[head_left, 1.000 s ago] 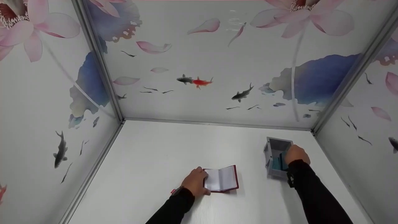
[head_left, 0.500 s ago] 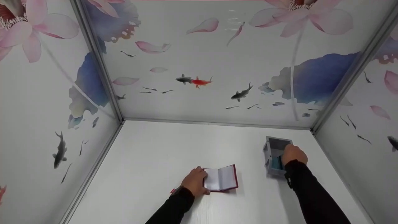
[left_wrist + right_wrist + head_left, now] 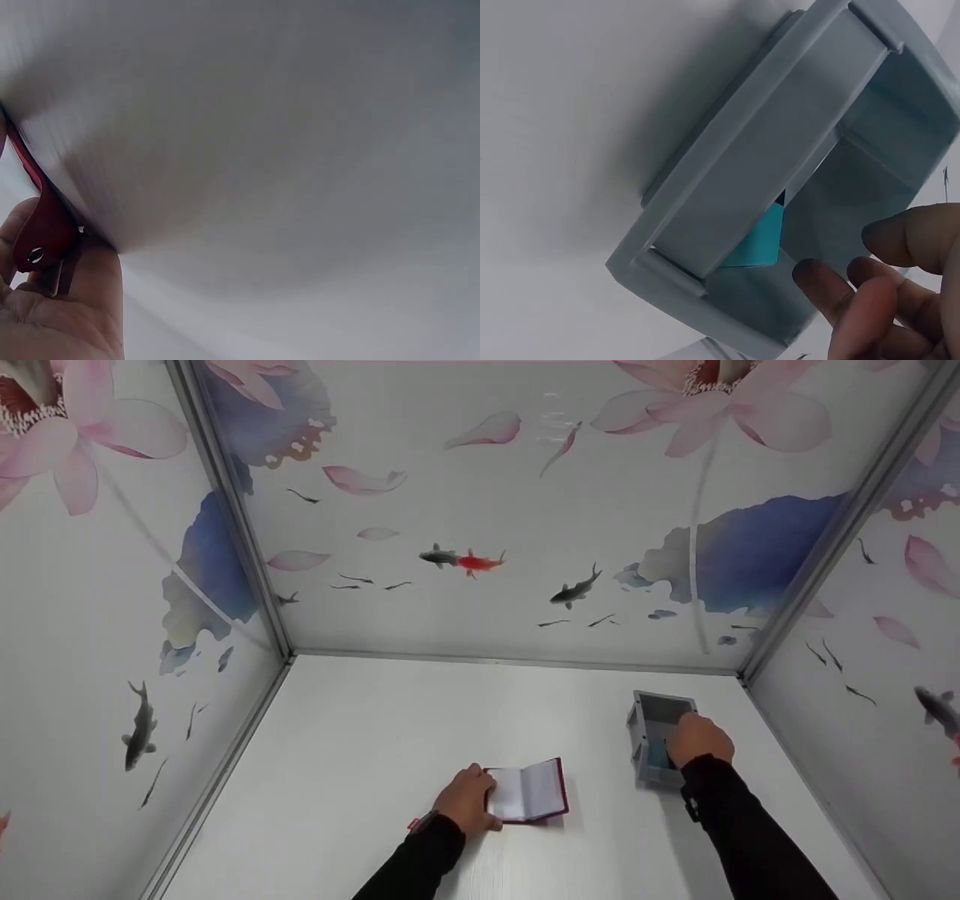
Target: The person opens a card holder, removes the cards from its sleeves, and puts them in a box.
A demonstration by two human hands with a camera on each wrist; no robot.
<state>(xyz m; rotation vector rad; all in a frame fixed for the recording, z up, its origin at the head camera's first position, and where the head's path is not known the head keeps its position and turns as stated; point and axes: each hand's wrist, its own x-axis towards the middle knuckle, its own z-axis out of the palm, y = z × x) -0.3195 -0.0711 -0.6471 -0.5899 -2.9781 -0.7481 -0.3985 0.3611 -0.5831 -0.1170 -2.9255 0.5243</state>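
A small red-covered notebook (image 3: 541,790) lies spread on the white table, its blank pages facing up. My left hand (image 3: 463,801) grips its left edge, thumb at the near side and fingers at the far side. The left wrist view shows a red strap with a metal snap (image 3: 46,236) beside that hand (image 3: 71,304). To the right stands a grey plastic bin (image 3: 645,735), with my right hand (image 3: 700,739) over its right side. In the right wrist view, this hand (image 3: 900,292) has loosely bent fingers, thumb apart, holding nothing. A teal block-like item (image 3: 759,241) sits inside the bin.
White panels with printed lotus flowers and fish enclose the table (image 3: 390,720) at the back, left and right. Grey metal strips (image 3: 281,607) run along the corners. The bin stands near the back right corner.
My right hand has shifted a little left over the bin, covering more of what lies inside. The left hand stays on the notebook. The head view has turned slightly.
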